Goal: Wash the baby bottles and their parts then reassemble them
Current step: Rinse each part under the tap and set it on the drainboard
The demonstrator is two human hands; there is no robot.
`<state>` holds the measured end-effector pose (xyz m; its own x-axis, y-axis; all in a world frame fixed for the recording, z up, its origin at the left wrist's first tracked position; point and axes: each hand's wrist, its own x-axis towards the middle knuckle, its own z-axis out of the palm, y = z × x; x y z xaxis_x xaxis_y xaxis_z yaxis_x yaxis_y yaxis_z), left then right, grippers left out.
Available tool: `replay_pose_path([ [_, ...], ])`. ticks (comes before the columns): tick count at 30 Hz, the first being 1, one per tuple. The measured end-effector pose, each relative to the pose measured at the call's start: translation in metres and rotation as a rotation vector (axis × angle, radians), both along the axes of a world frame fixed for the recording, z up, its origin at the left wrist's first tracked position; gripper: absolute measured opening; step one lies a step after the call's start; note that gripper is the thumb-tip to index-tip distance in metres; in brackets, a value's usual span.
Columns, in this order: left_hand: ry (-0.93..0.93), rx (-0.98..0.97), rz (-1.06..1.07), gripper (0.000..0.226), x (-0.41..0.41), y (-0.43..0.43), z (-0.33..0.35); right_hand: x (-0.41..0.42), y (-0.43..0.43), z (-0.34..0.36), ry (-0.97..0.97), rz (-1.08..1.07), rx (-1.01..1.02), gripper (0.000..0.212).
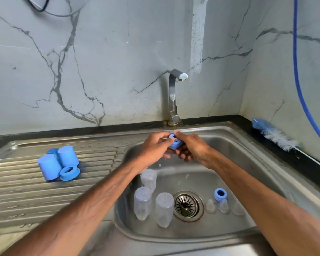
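Both hands meet over the back of the steel sink (248, 145), below the tap. My left hand (153, 148) and my right hand (192, 148) both grip one blue bottle ring (175, 144) between thumbs and fingers. Three clear bottles stand upside down on the basin floor: one at the back (148, 179), one front left (142, 205), one front right (164, 209). Right of the drain lie another blue ring (220, 194) and three clear teats (224, 206). On the left drainboard sit blue caps (49, 168) and a blue ring (70, 173).
The tap (174, 97) stands at the back rim with no water running. A blue and white bottle brush (273, 133) lies on the dark counter edge at right. A blue hose (301, 89) hangs down the right wall. The drain strainer (187, 206) sits mid-basin.
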<state>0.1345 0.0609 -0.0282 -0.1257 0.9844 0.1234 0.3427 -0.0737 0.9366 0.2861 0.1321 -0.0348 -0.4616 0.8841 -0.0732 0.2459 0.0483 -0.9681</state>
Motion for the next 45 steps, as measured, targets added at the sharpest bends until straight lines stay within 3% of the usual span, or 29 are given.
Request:
replay_pose_path([
  [4,-0.132,0.074,0.133,0.024,-0.005,-0.015,-0.007,-0.008,-0.014,0.003,-0.056,0.028,0.094,0.061],
  [9,-0.265,0.043,0.200,0.026,-0.015,-0.018,-0.016,-0.012,-0.015,0.004,0.087,0.108,0.077,0.023],
  [16,-0.284,0.079,0.226,0.019,-0.011,-0.021,-0.010,0.004,-0.007,0.011,0.280,0.296,-0.042,0.042],
  [18,-0.319,0.042,0.226,0.025,-0.016,-0.020,-0.011,0.005,-0.012,0.010,0.150,0.362,0.115,0.044],
  [21,-0.310,0.005,0.230,0.036,-0.023,-0.023,-0.013,-0.009,-0.021,0.005,-0.039,0.297,0.388,0.038],
  [26,-0.094,0.182,0.409,0.037,-0.050,-0.034,0.006,-0.029,-0.039,0.012,-0.102,-0.093,0.851,0.045],
  [30,0.059,0.270,0.474,0.025,-0.082,-0.053,0.007,-0.032,-0.041,-0.001,-0.356,0.005,0.697,0.045],
  [34,0.214,0.297,0.462,0.023,-0.115,-0.073,-0.001,-0.046,-0.051,0.006,-0.304,-0.002,0.741,0.047],
  [39,0.191,0.429,0.551,0.023,-0.144,-0.082,0.017,-0.112,-0.078,0.006,-0.267,0.148,0.645,0.047],
  [45,0.189,0.490,0.595,0.022,-0.154,-0.088,0.023,-0.193,-0.097,0.004,-0.446,0.258,0.778,0.038],
])
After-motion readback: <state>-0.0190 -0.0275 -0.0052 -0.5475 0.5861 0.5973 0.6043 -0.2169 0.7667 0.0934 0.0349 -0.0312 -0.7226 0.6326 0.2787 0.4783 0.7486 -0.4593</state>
